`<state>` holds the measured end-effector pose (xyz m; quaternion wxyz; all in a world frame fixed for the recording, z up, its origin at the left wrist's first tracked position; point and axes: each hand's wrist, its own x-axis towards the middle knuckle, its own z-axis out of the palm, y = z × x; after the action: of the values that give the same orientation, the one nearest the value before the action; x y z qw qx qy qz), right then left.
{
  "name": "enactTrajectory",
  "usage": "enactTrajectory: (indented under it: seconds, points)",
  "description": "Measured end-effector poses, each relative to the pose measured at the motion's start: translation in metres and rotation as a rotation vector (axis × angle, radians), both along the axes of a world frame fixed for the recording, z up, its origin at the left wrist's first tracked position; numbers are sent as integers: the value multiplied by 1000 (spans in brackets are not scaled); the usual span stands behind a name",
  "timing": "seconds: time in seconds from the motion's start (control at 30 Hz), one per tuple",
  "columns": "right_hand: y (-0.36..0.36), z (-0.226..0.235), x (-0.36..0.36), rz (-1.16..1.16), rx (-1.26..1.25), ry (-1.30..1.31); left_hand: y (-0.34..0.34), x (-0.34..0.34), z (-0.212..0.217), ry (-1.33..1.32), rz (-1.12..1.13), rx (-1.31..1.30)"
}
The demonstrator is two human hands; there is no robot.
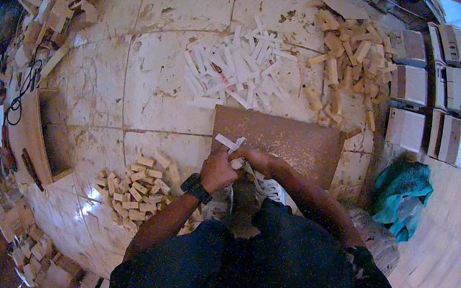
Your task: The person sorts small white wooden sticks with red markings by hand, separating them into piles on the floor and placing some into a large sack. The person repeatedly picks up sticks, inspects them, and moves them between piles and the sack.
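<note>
My left hand point(219, 170), a dark watch on its wrist, is closed at the near edge of a brown board. From its fingertips sticks out a flat white strip point(227, 142). My right hand point(259, 161) meets it from the right, fingers closed close to the strip's right end. A second, shorter white piece point(241, 141) crosses the strip there. What exactly lies between the right fingers is hidden. Beyond the board spreads a loose heap of similar white strips point(236, 62). Small wooden blocks point(138, 190) are piled left of my left forearm.
The brown board point(289, 143) lies on the tiled floor before my feet. Wooden pieces point(346, 54) are heaped at the far right, beside stacked white boxes point(404, 130). A green plastic bag point(403, 195) lies right; wood offcuts point(64, 8) and a wooden frame point(39, 123) line the left.
</note>
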<state>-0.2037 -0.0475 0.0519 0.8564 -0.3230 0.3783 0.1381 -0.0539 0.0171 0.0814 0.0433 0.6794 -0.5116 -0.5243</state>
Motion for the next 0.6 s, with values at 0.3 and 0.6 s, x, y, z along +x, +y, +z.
enactTrajectory:
  seconds: [0.3, 0.6]
  points:
    - [-1, -4, -13, -57, -280, 190, 12, 8, -38, 74, 71, 135]
    - [-56, 53, -28, -120, -281, 21, 20, 24, -29, 479, 441, 193]
